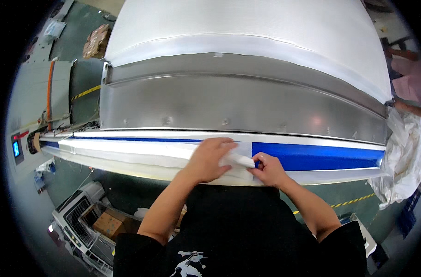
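A long strip of white cloth (141, 152) lies along a narrow blue-and-white ledge in front of me, its right end bunched into a soft fold. Curled over that folded end from the left is my left hand (208, 159), its thumb below and its fingers above the cloth. My right hand (269, 170) pinches the tip of the fold between thumb and fingers. To the right of this hand, the bright blue strip (317, 156) of the ledge shows uncovered. The inside of the left palm is hidden.
Beyond the ledge rises a grey metal panel (247, 101), with a wide white sheet (247, 18) behind it. Crumpled white plastic (400, 152) hangs at the right end, near another person's arm (410, 108). A cardboard box (109, 222) sits lower left; a small lit screen (16, 148) is far left.
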The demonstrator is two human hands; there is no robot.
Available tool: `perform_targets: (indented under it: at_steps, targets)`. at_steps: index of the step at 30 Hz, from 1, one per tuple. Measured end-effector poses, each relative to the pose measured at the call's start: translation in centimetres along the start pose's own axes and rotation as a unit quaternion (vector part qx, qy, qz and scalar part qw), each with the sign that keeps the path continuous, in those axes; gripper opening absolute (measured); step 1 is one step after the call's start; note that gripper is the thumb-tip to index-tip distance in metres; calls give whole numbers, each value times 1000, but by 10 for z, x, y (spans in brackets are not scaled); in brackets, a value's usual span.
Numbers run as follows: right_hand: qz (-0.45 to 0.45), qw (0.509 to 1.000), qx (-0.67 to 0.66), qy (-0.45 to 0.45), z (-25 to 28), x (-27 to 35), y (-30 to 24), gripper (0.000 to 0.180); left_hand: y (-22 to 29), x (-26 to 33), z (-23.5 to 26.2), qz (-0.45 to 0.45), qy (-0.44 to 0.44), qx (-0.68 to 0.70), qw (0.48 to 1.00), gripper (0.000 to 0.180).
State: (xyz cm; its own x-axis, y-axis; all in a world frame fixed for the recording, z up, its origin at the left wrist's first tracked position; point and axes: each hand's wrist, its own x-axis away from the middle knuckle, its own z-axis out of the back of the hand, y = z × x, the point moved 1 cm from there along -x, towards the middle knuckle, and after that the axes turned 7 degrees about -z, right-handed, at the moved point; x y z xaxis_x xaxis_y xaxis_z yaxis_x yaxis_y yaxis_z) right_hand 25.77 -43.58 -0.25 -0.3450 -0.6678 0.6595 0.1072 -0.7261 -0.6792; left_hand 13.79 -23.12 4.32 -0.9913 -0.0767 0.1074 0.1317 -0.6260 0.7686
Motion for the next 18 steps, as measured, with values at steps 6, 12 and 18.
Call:
perform_targets:
  at_steps: [6,12,18]
  targets:
    - [103,986,0,-128,-15,-18,-49,28,-24,25,-4,-14,-208,-115,971,24]
    - [-24,852,-419,-314,-66,-88,-89,56,-37,51,24,-33,-181,-109,977,25]
    - [-209,770,-420,-433,-121,-104,-86,75,-38,55,47,60,-210,-43,975,33]
